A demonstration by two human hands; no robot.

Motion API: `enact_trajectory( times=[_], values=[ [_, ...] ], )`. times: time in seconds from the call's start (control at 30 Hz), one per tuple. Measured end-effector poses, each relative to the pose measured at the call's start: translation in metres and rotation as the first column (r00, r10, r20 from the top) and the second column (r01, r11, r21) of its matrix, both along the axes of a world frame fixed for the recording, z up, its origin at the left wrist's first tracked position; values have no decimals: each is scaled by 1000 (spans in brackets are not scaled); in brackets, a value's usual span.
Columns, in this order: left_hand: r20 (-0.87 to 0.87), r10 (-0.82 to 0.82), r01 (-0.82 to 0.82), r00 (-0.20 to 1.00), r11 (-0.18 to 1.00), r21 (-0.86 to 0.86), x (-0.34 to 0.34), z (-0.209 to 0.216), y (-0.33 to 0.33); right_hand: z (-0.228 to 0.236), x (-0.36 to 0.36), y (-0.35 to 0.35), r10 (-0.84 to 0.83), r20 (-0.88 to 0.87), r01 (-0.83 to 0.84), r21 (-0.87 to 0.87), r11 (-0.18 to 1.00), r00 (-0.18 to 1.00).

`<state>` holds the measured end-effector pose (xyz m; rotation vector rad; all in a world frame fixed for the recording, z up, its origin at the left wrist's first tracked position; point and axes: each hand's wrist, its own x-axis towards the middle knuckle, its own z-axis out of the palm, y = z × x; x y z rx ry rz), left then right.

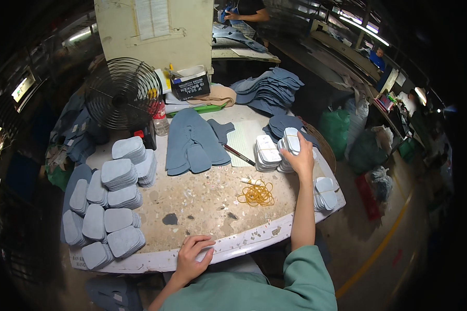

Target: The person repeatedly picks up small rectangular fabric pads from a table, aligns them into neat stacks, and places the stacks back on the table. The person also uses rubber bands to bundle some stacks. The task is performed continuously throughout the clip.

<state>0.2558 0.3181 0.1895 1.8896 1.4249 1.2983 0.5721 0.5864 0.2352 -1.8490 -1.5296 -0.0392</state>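
Observation:
My right hand (301, 158) reaches to the right side of the table, thumb and fingers closed on a banded bundle of white rounded pieces (291, 136). Another banded bundle of the same pieces (268, 151) stands just left of it. At the table's near edge rests my left hand (194, 257), fingers loosely bent and apart from the thumb, with nothing in it. Yellow rubber bands (257, 194) lie in a loose heap between the two hands. Several unbanded stacks of grey-blue rounded pieces (120, 173) fill the left side. One more banded bundle (325, 194) sits beside my right forearm.
Larger blue-grey cut pieces (192, 142) lie mid-table, beside a pen (238, 154) on lined paper. A black fan (122, 96), a plastic bottle (160, 122) and a box (191, 85) stand behind. Wavy blue pieces (270, 88) are piled at the far right. Another person (249, 13) works beyond.

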Motion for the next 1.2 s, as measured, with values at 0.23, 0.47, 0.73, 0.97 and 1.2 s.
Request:
enact_trajectory(
  times=[0.23,0.47,0.73,0.97,1.2],
  values=[
    [-5,28,-28,1000,1000,-2,2,-4,-1,-6,8,4,2,-178,12,78,997,984],
    [423,28,115,906,944,-309,-1,-1,3,46,-30,-64,443,-313,-301,411,861,840],
    [974,-48,472,220,879,-63,11,4,32,25,-162,-170,762,-358,-707,300,641,539],
    [958,258,320,127,903,-286,-21,-12,23,5,-172,-191,744,-591,-820,228,525,313],
    [938,206,406,280,860,-310,-23,-10,11,-5,-166,-174,844,-153,-791,296,535,514]
  ],
)
